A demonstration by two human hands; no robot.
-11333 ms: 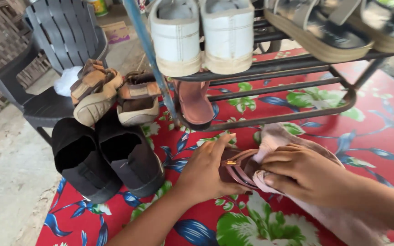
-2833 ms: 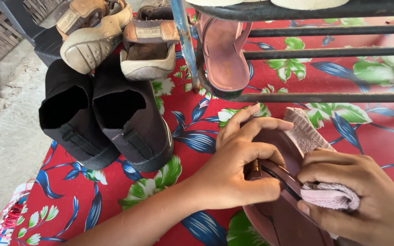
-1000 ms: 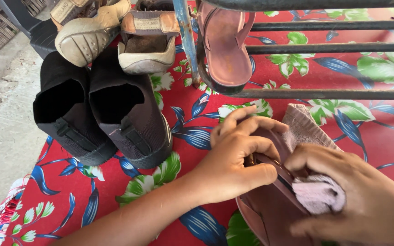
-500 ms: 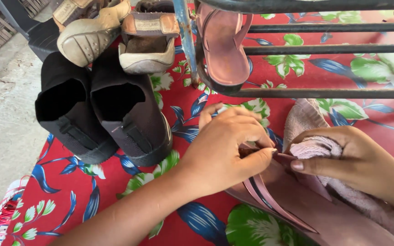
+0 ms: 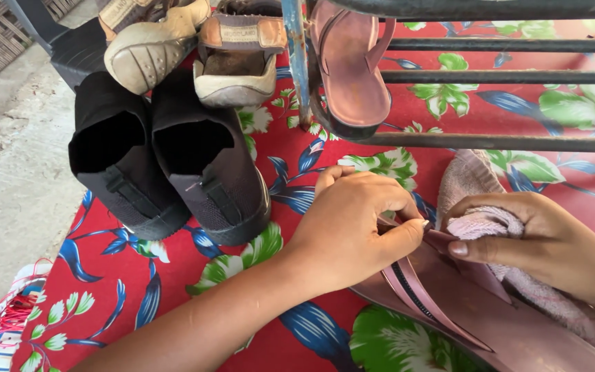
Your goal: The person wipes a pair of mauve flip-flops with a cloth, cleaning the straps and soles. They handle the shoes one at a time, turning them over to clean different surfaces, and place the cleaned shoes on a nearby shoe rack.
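The left hand (image 5: 352, 224) pinches the straps of a pink sandal (image 5: 476, 317) between thumb and fingertips, holding them up off the sole. The right hand (image 5: 531, 238) is closed around a pale pink cloth (image 5: 483, 222), pressing it against the sandal just where the straps meet. More of the cloth trails under the right wrist, and a fold of it lies behind the hand toward the rack.

The sandal lies flat on a red floral mat (image 5: 173, 296) with blue leaves and green and white flowers, its sole running off toward the lower right corner of the view.

Behind the sandal stands a dark metal shoe rack (image 5: 504, 141). Its lower bars run across above the hands. A second pink sandal (image 5: 352, 69) leans on these bars, toe down.

Left of the sandal in hand, a pair of black slip-on shoes (image 5: 166, 162) sits side by side on the mat, openings up. Behind them two tan and brown strap sandals (image 5: 194, 48) are piled, one showing its pale tread and one bearing a small brown label on its strap. A white shoe with red laces (image 5: 5, 324) peeks in at the mat's near-left edge, beside bare concrete floor (image 5: 8, 193).
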